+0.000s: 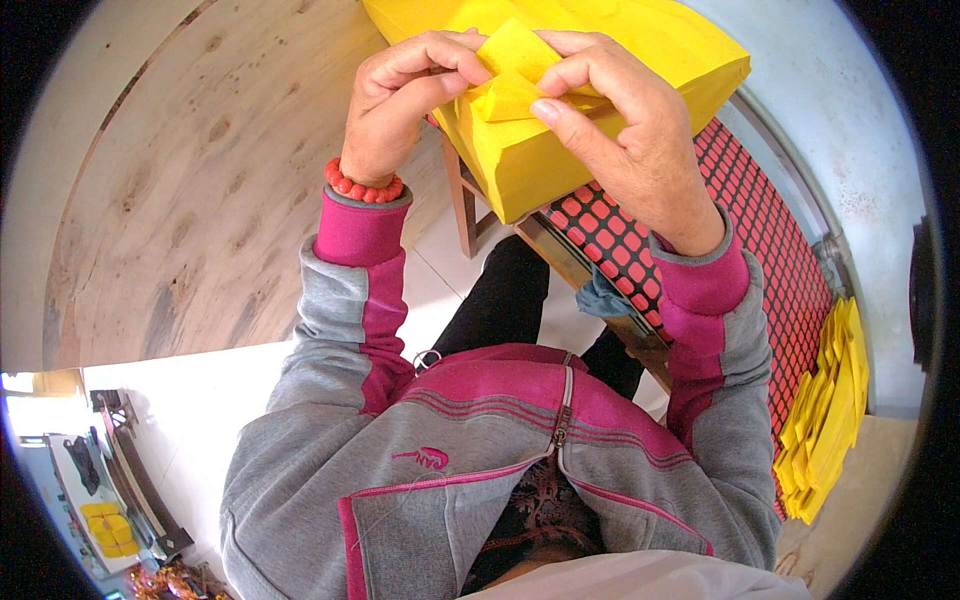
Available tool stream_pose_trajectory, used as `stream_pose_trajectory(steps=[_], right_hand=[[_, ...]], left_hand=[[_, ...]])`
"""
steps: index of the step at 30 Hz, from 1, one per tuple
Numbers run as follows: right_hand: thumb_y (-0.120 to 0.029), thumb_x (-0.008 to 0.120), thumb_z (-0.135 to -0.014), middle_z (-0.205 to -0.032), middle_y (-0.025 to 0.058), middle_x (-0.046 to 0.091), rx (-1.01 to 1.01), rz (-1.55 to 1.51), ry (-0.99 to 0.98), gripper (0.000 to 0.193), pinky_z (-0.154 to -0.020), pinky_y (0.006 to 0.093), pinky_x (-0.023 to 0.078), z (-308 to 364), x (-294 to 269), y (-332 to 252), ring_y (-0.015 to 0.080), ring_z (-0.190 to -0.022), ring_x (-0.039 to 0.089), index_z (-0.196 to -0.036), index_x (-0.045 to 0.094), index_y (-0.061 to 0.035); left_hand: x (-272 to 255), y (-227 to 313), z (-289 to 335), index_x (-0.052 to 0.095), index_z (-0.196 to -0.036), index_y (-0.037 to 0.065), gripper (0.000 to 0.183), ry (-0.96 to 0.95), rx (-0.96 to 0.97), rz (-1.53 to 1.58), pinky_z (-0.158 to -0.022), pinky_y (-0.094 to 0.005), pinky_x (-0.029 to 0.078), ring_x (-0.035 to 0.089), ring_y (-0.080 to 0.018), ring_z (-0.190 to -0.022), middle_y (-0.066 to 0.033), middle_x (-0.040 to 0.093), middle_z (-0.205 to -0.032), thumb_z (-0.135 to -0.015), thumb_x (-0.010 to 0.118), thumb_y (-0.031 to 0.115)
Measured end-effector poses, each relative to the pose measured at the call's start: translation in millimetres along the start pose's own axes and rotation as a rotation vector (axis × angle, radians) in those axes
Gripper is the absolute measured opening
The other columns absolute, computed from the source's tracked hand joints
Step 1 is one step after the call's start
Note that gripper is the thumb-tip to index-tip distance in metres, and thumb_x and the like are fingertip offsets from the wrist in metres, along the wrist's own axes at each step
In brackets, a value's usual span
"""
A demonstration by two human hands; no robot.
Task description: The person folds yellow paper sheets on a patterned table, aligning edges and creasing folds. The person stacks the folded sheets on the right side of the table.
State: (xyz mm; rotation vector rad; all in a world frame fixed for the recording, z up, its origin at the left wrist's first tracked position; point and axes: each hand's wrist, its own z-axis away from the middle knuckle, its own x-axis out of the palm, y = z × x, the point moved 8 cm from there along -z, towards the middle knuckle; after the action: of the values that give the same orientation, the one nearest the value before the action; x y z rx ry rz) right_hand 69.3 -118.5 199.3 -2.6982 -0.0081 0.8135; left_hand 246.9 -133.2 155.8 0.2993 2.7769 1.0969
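A large yellow fabric bag is held up in front of me, its boxy end toward me. My left hand pinches a folded flap of the bag between thumb and fingers; a red bead bracelet circles that wrist. From the other side my right hand grips the same fold, thumb and forefinger pressed on the cloth. A pointed corner of the fabric stands up between the two hands. The bag's far part runs out of the top of the view.
A wooden board rises at the left. Below the bag, a bench with a red-and-black checked cover runs along the right wall. A stack of folded yellow pieces lies at its near end. A blue-grey cloth hangs by the bench frame.
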Motion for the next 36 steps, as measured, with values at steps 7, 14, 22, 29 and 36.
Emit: stream_pose_trajectory(steps=[7,14,22,29,36], right_hand=[[-0.008,0.070,-0.084,-0.112,0.0205,0.065,0.010,0.015,0.004,0.016,-0.089,0.0378,0.050,1,0,1,0.0357,-0.104,0.064,-0.095,0.060,0.0004],[-0.003,0.069,-0.086,-0.126,0.0143,0.064,-0.006,0.026,0.007,0.016,-0.096,0.0320,0.047,-1,-5,-1,0.0248,-0.114,0.063,-0.100,0.060,-0.0022],[-0.010,0.068,-0.085,-0.112,0.0208,0.065,-0.093,0.060,-0.036,0.015,-0.090,0.0403,0.049,-2,-1,-4,0.0383,-0.107,0.063,-0.096,0.062,-0.0014],[-0.010,0.067,-0.087,-0.112,0.0211,0.065,-0.057,0.075,-0.032,0.013,-0.088,0.0405,0.049,0,1,-2,0.0376,-0.105,0.063,-0.095,0.062,-0.0012],[-0.009,0.068,-0.086,-0.110,0.0210,0.065,-0.020,0.022,-0.011,0.013,-0.089,0.0391,0.050,0,1,0,0.0365,-0.106,0.064,-0.094,0.062,-0.0001]], left_hand=[[6,3,-2,0.068,-0.098,0.000,0.010,-0.023,0.039,-0.137,-0.109,-0.0354,0.038,0.062,-0.0149,-0.103,-0.0014,0.068,-0.099,-0.088,0.066,0.002],[4,-5,2,0.064,-0.100,0.001,0.007,0.079,-0.071,0.041,-0.094,-0.0266,0.048,0.062,-0.0091,-0.095,-0.0017,0.067,-0.094,-0.094,0.064,0.004],[-6,-8,1,0.060,-0.105,0.004,0.010,0.169,-0.025,-0.077,-0.072,-0.0202,0.047,0.061,-0.0078,-0.082,-0.0023,0.067,-0.093,-0.095,0.062,0.002],[8,6,-3,0.068,-0.100,-0.001,0.013,-0.002,0.087,-0.157,-0.106,-0.0344,0.041,0.063,-0.0132,-0.098,-0.0044,0.069,-0.100,-0.091,0.058,-0.002],[6,3,-1,0.067,-0.098,0.000,0.019,-0.072,0.048,-0.085,-0.115,-0.0413,0.031,0.062,-0.0173,-0.103,-0.0070,0.067,-0.102,-0.082,0.058,0.005]])
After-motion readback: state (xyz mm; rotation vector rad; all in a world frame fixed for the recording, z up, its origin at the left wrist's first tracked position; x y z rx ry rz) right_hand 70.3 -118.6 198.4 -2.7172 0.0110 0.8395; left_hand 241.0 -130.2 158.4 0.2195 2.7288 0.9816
